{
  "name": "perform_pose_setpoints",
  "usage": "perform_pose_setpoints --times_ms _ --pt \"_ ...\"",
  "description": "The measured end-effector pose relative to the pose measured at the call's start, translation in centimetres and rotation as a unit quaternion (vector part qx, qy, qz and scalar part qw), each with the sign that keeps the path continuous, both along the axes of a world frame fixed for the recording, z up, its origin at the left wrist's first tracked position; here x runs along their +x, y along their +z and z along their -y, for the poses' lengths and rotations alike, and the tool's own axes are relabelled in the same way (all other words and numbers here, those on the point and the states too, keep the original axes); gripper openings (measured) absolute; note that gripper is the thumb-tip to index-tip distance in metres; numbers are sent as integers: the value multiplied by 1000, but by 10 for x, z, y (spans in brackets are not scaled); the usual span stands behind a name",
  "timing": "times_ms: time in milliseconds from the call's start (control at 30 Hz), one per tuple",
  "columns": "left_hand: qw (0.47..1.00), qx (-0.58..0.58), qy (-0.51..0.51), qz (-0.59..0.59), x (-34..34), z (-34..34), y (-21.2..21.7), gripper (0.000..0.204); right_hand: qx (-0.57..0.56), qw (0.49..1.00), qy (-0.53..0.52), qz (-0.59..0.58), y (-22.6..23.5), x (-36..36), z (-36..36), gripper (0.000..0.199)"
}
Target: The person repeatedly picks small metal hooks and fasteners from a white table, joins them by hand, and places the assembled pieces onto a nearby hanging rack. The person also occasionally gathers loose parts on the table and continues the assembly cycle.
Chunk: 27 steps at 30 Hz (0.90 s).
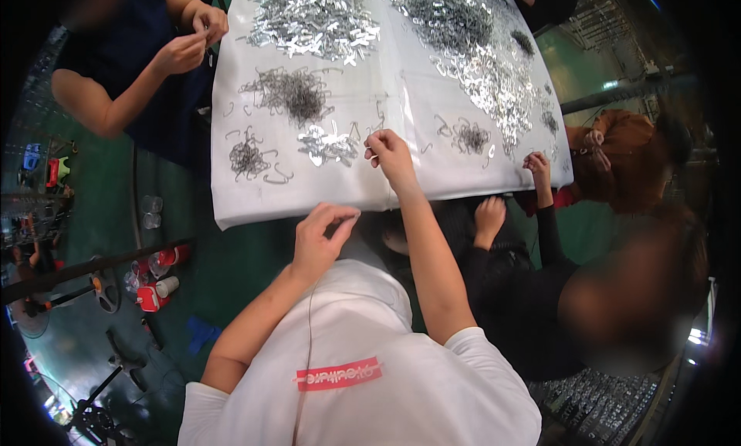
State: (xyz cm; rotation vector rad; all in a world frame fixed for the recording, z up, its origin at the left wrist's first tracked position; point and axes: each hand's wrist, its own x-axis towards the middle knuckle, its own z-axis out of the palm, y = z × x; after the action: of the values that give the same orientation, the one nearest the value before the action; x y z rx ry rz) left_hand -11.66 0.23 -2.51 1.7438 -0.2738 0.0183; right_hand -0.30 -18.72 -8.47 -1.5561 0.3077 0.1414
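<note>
My left hand (318,241) is in front of the table's near edge, thumb and forefinger pinched together. A tiny pale glint shows at its fingertips, too small to name. Over the near part of the white-covered table (309,199), my right hand (392,157) is closed with curled fingers. A small light bit shows at its fingertips, but its kind is unclear. Left of my right hand lies a small heap of shiny flat metal pieces (328,146). Loose bent wire hooks (376,120) lie just beyond it. Further left are tangled wire hooks (301,99) and a smaller hook pile (248,160).
Large heaps of metal pieces (316,25) and dark small parts (455,18) cover the far table. Another hook pile (471,137) lies right. Co-workers stand left (139,68) and far right (617,160); one in black (525,292) sits close on my right. Red containers (154,292) stand on the floor.
</note>
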Motion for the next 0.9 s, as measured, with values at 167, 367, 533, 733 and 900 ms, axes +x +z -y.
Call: perform_pose_setpoints --times_ms 167,367,533,733,900 --pt "1000 15 -18 -1 -3 -5 -2 16 157 987 -37 13 59 -89 -18 15" --pt "1000 0 -18 1 -4 -7 -1 18 145 988 -50 -27 76 -142 -43 9" --pt "1000 -11 -24 -13 -7 -8 1 19 154 984 -78 39 67 -148 -52 10" --pt "999 -28 -26 12 -7 -3 -1 22 57 973 -130 180 53 -149 -63 8" --pt "998 17 -1 60 8 -9 -29 24 0 953 -123 278 48 -155 -68 13"
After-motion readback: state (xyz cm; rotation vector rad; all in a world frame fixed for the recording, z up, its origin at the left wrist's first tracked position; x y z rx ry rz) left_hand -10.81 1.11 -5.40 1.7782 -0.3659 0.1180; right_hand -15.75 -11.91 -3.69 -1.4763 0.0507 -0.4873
